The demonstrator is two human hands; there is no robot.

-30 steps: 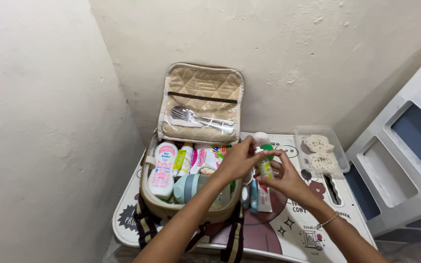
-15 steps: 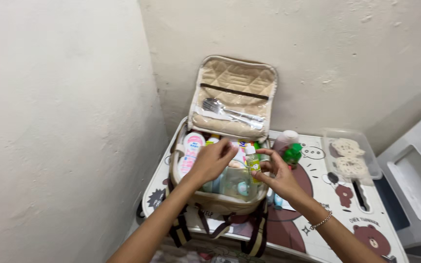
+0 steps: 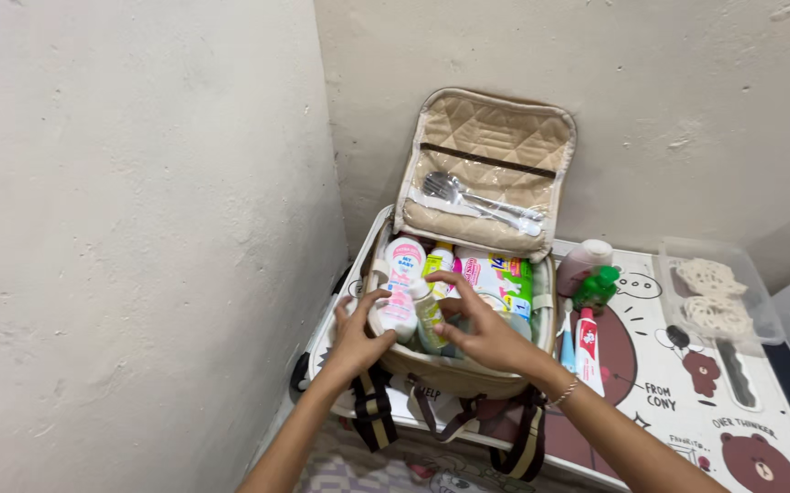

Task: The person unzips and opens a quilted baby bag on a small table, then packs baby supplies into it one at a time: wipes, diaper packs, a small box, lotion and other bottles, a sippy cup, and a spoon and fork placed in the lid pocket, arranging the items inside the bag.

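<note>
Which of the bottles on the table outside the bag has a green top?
The small spray bottle with the green top, standing right of the bag; the taller pinkish bottle behind it has a white cap.

Small yellow-green bottle [image 3: 428, 313] (seemingly upright) inside beige bag [image 3: 468, 372].
</note>
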